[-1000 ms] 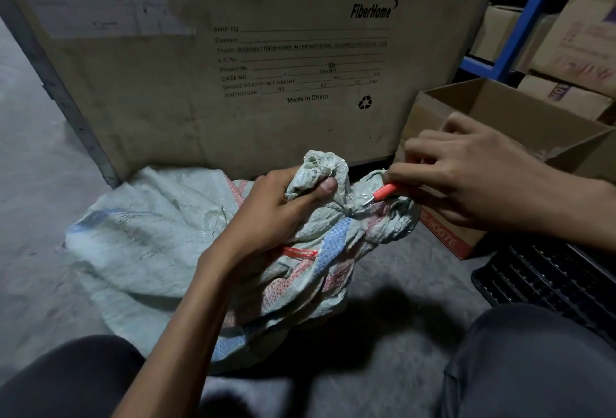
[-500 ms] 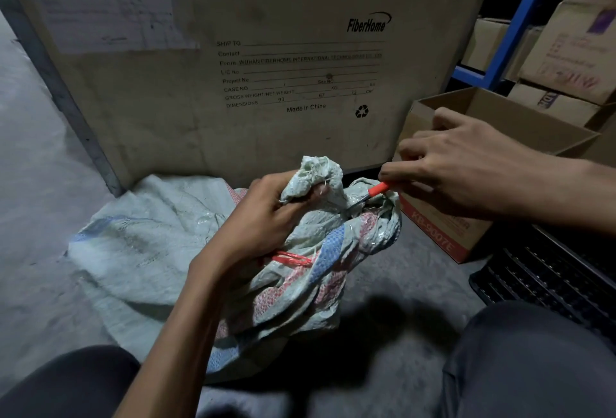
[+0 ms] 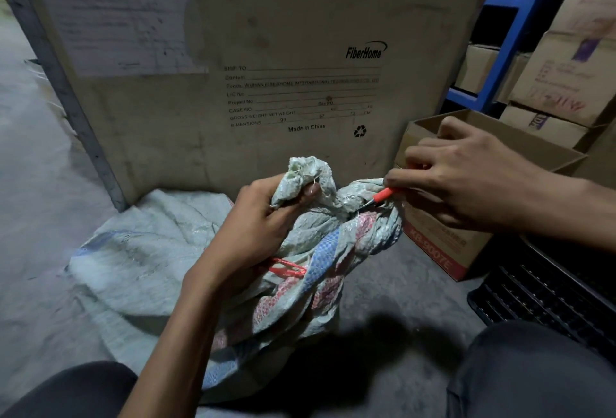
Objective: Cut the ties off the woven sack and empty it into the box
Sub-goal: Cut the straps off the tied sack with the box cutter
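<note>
From my head camera, the woven sack [image 3: 300, 251] sits on the floor in front of the big carton [image 3: 266, 50]. My left hand [image 3: 260, 227] squeezes the bunched top tight, so the neck stays stiff for cutting. My right hand [image 3: 466, 180], just right of the sack, pinches a small orange-handled cutter [image 3: 383, 194], its tip poking into the knotted part. The open box [image 3: 493, 137] waits right behind that hand, close for tipping. A red tie [image 3: 286, 267] wraps lower down.
</note>
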